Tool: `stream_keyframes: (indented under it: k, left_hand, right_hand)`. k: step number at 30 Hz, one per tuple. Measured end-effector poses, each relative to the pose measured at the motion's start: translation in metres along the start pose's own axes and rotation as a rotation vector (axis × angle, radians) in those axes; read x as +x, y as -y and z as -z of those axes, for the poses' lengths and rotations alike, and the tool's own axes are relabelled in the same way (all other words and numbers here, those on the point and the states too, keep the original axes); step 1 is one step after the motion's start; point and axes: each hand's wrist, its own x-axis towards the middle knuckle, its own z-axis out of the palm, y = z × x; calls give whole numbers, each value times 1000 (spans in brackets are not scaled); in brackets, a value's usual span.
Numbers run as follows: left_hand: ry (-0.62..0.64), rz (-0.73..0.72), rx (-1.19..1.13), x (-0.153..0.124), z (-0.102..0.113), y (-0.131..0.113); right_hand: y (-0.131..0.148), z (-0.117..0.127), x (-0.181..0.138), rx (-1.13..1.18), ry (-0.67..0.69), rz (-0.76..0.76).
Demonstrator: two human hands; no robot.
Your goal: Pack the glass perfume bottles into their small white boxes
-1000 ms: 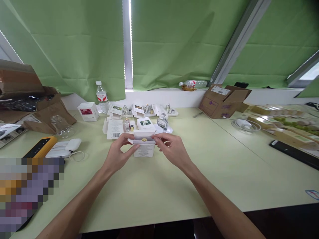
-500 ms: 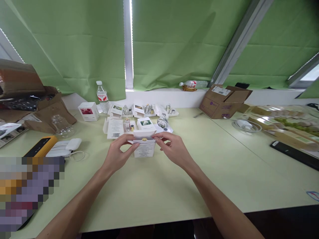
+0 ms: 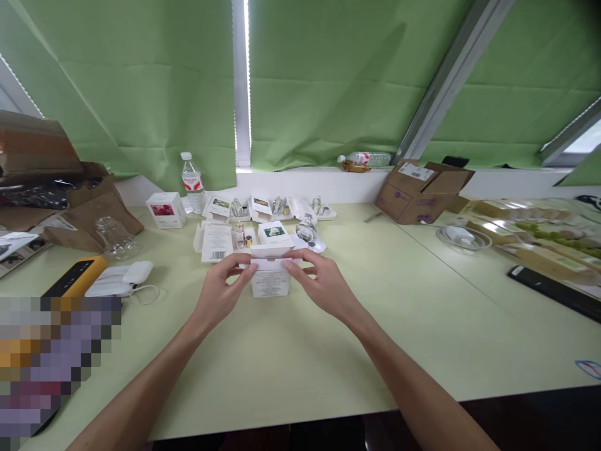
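A small white carton (image 3: 271,284) with printed text on its near side stands upright on the table in front of me. My left hand (image 3: 225,282) grips its top left corner between thumb and fingers. On the top right corner, my right hand (image 3: 322,282) does the same, its thumb on the near upper edge. A white flap lies across the carton's top between my hands, and another flap stands up behind it; what is inside is hidden. Just behind are small glass perfume bottles (image 3: 240,235) and an opened white box (image 3: 218,241) with a barcode.
At the back stand a white box (image 3: 166,210) with a red flower picture and a water bottle (image 3: 192,183). A cardboard box (image 3: 413,193) is at the back right. On the left lie a yellow-black device (image 3: 77,279) and a white charger (image 3: 138,272).
The near flap has come down over the carton's opening, covering the round gold top that showed inside. My right thumb has moved left onto the carton's near edge.
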Motion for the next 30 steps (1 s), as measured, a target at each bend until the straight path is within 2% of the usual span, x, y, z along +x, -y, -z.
stream_keyframes:
  k: [17,30]
  left_hand:
    - [-42,57,18,-3,-4,-3]
    - [-62,-1,3,-3,-5,-4]
  right_hand:
    - [-3,-4,-2,-43,-54,37]
    - [-6,-5,-1,-15,-58,0]
